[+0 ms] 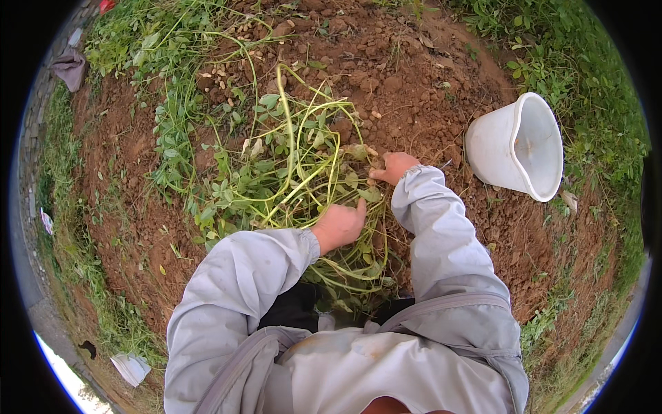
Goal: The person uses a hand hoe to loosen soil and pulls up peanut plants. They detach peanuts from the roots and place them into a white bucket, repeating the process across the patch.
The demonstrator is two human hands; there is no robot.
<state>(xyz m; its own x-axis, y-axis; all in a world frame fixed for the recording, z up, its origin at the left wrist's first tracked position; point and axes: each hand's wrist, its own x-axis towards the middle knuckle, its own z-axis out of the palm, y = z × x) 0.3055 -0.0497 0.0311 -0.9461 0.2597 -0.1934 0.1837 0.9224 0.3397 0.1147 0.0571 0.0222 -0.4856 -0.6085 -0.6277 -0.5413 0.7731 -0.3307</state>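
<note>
Uprooted peanut plants [289,171] lie in a tangle of green stems and leaves on the reddish soil before me. My left hand [341,225] is closed around some of the stems, thumb pointing up. Just beyond it on the right, my right hand [394,168] has its fingers at a peanut pod [372,180] by the roots; part of its grip is hidden. Another pod [371,150] shows just above these fingers. Loose peanuts [220,77] lie on the soil farther up. To the right of my right hand, a white plastic bucket [494,147] leans over with its mouth facing right.
More pulled plants [176,119] lie along the left. Leafy growth [595,88] borders the plot at right. A greyish cloth [71,68] lies at upper left, and a white folded item [131,368] at lower left. Clods of soil [393,83] cover the ground ahead.
</note>
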